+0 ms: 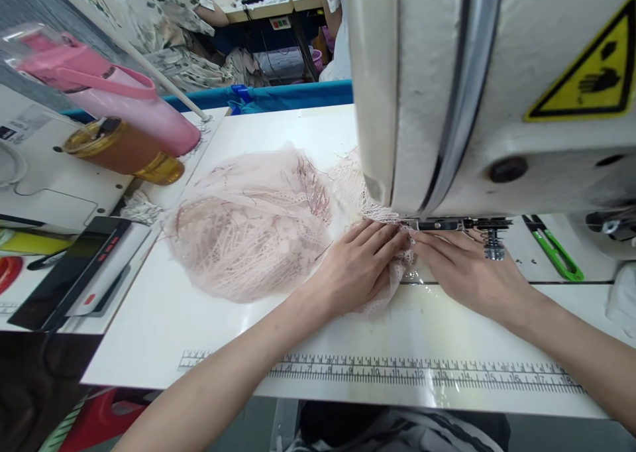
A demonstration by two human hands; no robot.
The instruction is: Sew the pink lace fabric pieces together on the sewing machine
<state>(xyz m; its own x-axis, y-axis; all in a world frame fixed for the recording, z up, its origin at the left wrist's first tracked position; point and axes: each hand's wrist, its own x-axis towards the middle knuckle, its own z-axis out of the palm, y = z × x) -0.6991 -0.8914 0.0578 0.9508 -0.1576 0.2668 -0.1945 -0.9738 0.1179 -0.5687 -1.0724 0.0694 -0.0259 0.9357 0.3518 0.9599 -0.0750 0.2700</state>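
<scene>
Pale pink lace fabric [248, 240] lies in a loose heap on the white sewing table and runs under the head of a sewing machine [422, 94]. Just left of the needle area, my left hand [360, 260] is closed on the lace, fingers together and pressed down, thumb mostly hidden. My right hand [467, 266] is on the other side, its fingertips closed at the lace edge beside the presser. Part of its fingers is hidden behind the metal thread-tension part [491, 236]. Dark reddish loose threads hang over the heap.
Green thread snips [554, 248] lie right of my right hand. A printed ruler [397, 371] runs along the front table edge. At left stand a pink bottle [129, 101], an amber cup [124, 150] and a black control panel [69, 273]. Co-workers sit beyond the blue cloth edge [298, 95].
</scene>
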